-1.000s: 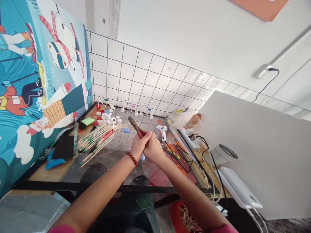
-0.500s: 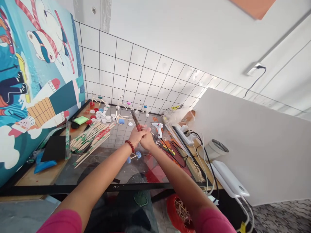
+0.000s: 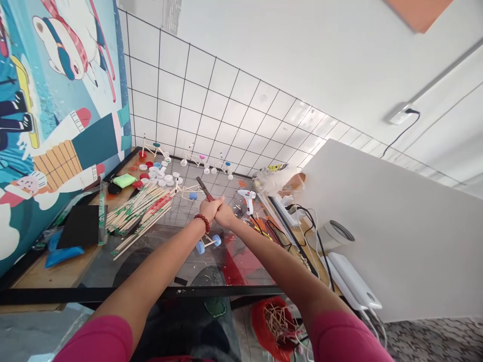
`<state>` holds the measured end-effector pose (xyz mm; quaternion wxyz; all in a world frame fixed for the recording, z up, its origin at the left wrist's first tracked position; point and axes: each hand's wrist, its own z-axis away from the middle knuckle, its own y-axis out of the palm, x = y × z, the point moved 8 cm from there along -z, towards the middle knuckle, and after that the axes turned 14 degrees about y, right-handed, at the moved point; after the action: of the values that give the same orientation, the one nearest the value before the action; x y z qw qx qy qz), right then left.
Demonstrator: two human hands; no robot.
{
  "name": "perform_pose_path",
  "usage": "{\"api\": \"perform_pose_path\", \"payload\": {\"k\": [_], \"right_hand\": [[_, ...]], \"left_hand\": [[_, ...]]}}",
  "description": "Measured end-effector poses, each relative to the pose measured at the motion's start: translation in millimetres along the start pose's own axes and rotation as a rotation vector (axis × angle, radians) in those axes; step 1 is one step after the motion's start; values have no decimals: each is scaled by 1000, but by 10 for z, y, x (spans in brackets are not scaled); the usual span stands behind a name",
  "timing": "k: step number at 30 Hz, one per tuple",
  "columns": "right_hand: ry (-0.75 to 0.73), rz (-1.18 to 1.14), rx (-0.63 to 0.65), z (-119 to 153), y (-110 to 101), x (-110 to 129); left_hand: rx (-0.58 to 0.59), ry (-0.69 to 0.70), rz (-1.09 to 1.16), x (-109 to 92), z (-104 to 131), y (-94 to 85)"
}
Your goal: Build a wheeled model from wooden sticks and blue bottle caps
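Both of my hands meet over the middle of the table. My left hand (image 3: 209,208), with a red bead bracelet at the wrist, is closed around the red handle of a dark-tipped tool (image 3: 204,188) that looks like pliers. My right hand (image 3: 225,215) is pressed against it, fingers closed at the same handle. The tool's tip points up and to the left. Just below the hands, a small stick frame with blue wheels (image 3: 200,247) lies on the table. To the right of them sits a white glue gun (image 3: 248,198).
Wooden sticks (image 3: 139,216) and bottle caps (image 3: 160,176) cover the table's left side. Small stick models (image 3: 196,159) stand along the wire grid. Cables, a power strip (image 3: 292,211) and a grey cylinder (image 3: 335,234) are at the right. A red bag of sticks (image 3: 260,327) is below the edge.
The hands and the tool have shifted slightly left, and the tool now tilts further to the left. The camera view has turned a little.
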<state>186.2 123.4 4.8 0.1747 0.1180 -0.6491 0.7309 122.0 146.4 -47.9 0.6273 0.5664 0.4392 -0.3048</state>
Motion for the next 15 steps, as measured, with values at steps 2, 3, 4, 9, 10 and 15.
{"api": "perform_pose_path", "payload": {"k": [2,3,4,9,10,15], "right_hand": [[30,-16,12,-23,25,-40],[43,-26,15,-33,35,-59],[55,-35,17,-40,44,-79],[140,-74,10,-69,76,-201],[155,-85,4,-74,77,-223],[197,-174,-33,-108,57,-283]], "left_hand": [[0,-26,-83,-13,2,-15],[2,-37,-121,-22,4,-19],[5,-42,-155,-35,7,-21],[21,-34,-266,-104,14,-2],[26,-31,-280,-116,13,6],[63,-9,-357,-175,-32,59]]}}
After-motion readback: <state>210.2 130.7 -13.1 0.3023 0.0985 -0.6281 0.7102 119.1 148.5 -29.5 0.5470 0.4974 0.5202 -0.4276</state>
